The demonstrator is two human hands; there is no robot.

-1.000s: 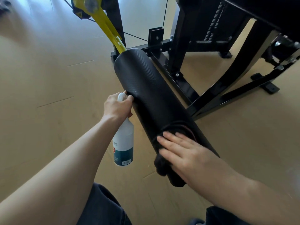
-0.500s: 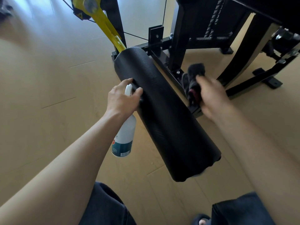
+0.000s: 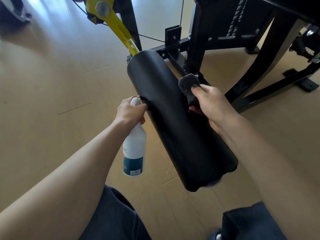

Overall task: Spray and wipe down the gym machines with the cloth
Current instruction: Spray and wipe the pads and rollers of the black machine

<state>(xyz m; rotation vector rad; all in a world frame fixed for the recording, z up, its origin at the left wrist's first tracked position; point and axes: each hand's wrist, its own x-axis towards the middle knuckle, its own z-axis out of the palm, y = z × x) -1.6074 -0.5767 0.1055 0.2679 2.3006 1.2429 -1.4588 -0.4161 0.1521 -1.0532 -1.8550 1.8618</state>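
Note:
A long black roller pad [image 3: 176,122] of a gym machine runs from the upper middle down to the lower right. My left hand [image 3: 130,110] grips the head of a white spray bottle [image 3: 134,151] with a teal label, which hangs just left of the pad. My right hand [image 3: 213,105] holds a dark grey cloth [image 3: 189,87] against the pad's right side, about halfway along. The cloth's upper end sticks up past my fingers.
A yellow lever arm [image 3: 117,25] joins the pad's far end. The machine's black steel frame [image 3: 259,66] and floor feet stand to the right and behind. Pale wood floor [image 3: 52,84] spreads to the left. My knees in dark trousers are at the bottom.
My right hand with the cloth left the pad's near end, swung out to the right, and has now come back onto the pad's right side. The left hand with the bottle barely moved.

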